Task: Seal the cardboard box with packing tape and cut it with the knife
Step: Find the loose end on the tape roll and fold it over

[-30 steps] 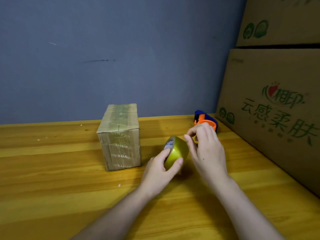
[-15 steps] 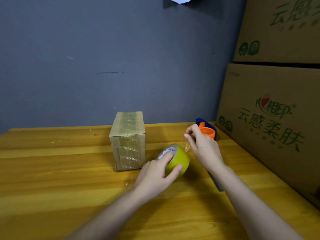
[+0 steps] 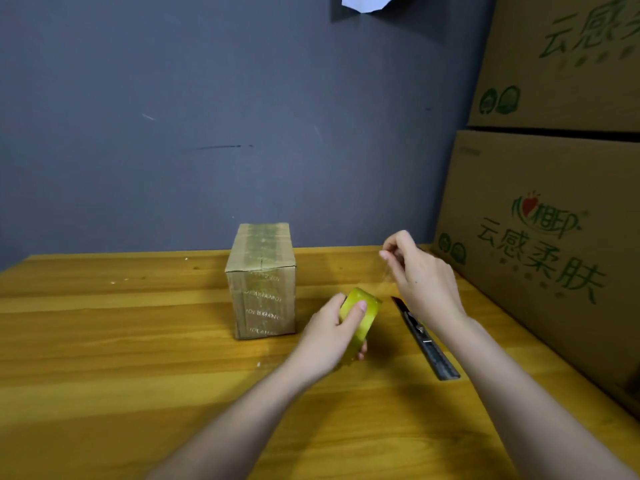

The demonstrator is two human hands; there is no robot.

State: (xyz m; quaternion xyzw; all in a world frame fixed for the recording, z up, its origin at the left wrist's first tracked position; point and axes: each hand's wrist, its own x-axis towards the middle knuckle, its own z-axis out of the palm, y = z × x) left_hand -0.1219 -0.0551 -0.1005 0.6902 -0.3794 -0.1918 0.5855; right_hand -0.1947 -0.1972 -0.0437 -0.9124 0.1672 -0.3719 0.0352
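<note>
- Table [image 3: 104, 358]: wooden top, yellow-orange planks with the grain running left to right; it fills the lower half of the view, with a few pale specks near its far left edge.
- Wall [image 3: 207, 116]: dull grey-blue, behind the table from 9 to 1 o'clock; one dark scuff mark at mid height. A corner of white paper [image 3: 363, 1] hangs at 12 o'clock.
- Large cartons [image 3: 540, 220]: two stacked at 2 to 3 o'clock, printed in green characters with a red heart mark; the lower one sits along the table's right edge.
- Cardboard box [image 3: 263, 282]: small, upright, at table centre, long axis vertical; glossy tape already covers its top and front face. It stands at 10 o'clock from the tape roll, near but apart.
- Tape roll [image 3: 360, 313]: yellow-green, on edge, held just above the table.
- Left hand [image 3: 329, 337]: fingers curled round the roll, thumb over its rim.
- Right hand [image 3: 422, 275]: raised at 1 o'clock from the roll; thumb and forefinger pinch the clear tape end, a thin strip running back to the roll.
- Knife [image 3: 426, 337]: dark utility cutter flat on the table, long axis from 5 to 11 o'clock, blade tip toward 11; partly under the right wrist.
</note>
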